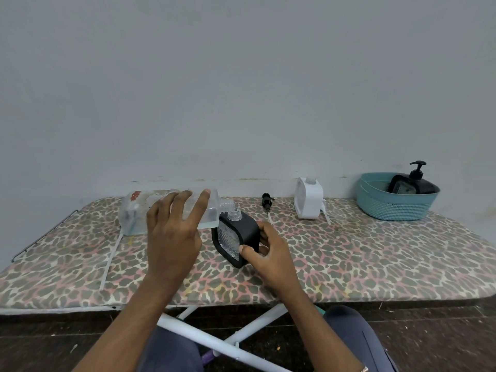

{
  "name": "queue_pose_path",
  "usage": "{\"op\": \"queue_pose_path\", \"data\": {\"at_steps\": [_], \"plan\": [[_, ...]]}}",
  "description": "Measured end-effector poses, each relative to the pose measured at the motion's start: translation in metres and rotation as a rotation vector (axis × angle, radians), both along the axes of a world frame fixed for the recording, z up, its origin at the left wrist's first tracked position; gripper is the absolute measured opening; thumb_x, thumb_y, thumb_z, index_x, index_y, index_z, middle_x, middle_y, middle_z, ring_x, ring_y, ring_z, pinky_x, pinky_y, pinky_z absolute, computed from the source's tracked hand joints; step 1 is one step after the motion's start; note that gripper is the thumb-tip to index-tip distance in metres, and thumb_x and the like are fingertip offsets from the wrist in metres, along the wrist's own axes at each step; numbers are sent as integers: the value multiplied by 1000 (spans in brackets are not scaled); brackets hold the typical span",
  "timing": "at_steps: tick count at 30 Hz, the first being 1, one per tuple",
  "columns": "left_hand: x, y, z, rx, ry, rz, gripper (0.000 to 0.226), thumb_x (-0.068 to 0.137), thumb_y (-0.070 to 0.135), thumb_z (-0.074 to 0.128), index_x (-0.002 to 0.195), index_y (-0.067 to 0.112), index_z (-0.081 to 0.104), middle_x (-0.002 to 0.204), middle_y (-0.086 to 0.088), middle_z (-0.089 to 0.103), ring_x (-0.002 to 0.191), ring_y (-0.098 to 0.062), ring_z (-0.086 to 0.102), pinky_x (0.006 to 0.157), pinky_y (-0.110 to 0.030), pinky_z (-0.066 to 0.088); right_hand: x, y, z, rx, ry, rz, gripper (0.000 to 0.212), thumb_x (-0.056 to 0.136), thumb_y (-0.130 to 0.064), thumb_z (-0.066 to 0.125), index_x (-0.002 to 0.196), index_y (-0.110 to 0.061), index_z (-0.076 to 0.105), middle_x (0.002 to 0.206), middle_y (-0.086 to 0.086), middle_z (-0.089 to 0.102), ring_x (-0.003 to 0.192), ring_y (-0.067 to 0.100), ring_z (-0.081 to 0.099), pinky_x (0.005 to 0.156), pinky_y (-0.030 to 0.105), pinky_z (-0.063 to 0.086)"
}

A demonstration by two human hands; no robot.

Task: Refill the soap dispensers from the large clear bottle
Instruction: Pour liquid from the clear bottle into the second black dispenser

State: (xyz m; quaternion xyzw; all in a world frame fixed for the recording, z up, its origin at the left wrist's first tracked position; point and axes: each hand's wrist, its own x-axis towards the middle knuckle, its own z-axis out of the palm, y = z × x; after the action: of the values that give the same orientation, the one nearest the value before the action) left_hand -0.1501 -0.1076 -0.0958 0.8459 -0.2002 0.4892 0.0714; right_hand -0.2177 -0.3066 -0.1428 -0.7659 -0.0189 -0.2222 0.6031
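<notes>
Near the middle of the ironing board [349,264], the first refill looks under way. The left hand [171,232] grips the large clear bottle [134,210], fingers spread over its side and thumb hidden, and holds it tipped nearly flat. Its open mouth sits just above the bare neck of the black dispenser [241,232]. The right hand [268,248] pinches that dispenser between thumb and curled fingers and leans it toward the bottle. I cannot tell whether liquid is flowing yet, or how full the dispenser is.

A black pump [267,201] lies just to the right on the board, unscrewed and probably this dispenser's. Farther right stands a white dispenser [308,200] with its neck open, apparently waiting its turn. At the far right a teal basket [397,208] holds a third dispenser [410,183] with its pump on.

So most of the work seems left: finish this pour, refit the pump, then fill the others.
</notes>
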Motion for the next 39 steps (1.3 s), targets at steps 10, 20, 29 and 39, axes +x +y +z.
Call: {"op": "queue_pose_path", "data": {"at_steps": [10,20,29,39], "plan": [[2,0,4,-403,277,-212,72,83,13,86,147,10,52,124,-13,64,109,-23,60,92,-35,50,0,0,0,-5,-3,-14,33,91,-20,77,119,-28,62,114,-9,73,111,7,69,91,31,62],[6,5,9,-918,477,-305,60,81,31,90,127,18,54,114,2,64,104,-24,67,87,-42,57,0,2,0,-23,4,-31,35,92,-21,78,119,-30,58,117,-13,71,111,-1,66,90,21,58],[4,-2,0,-875,492,-331,65,82,35,89,131,16,50,119,-1,66,106,-20,65,91,-46,59,-3,3,3,-81,18,-57,37,91,-29,81,114,-35,53,115,-20,67,108,-18,58,82,4,47],[-21,-19,8,-618,77,-336,75,82,45,83,134,7,44,130,-18,42,118,-32,43,101,-30,39,-5,6,5,-91,7,-105,45,81,-46,89,105,-28,56,100,-5,66,84,3,61,69,19,52]]}}
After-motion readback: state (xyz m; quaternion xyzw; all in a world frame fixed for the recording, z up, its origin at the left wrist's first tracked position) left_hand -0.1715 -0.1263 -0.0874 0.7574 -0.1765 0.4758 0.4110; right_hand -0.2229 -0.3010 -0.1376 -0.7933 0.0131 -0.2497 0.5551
